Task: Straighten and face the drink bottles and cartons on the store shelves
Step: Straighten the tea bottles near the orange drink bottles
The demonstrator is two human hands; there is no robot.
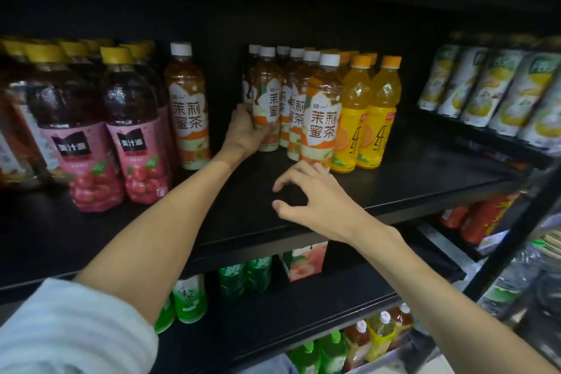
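On the black shelf [425, 188] stand several white-capped jasmine tea bottles with orange-and-white labels. My left hand [247, 130] grips one of them [268, 100] low on its label, at the left of the cluster. Another tea bottle [321, 112] stands at the front of that cluster, and one [188, 106] stands alone further left. My right hand [315, 194] hovers over the shelf just in front of the front bottle, fingers loosely curled, holding nothing. Two orange juice bottles [376, 112] stand right of the tea.
Pink-labelled dark juice bottles [133, 130] with yellow caps fill the shelf's left side. Slanted cans [485, 88] lie on the neighbouring rack to the right. Below are green tea bottles [189, 297], a peach carton [306, 261], red packs [485, 215] and more bottles lower down.
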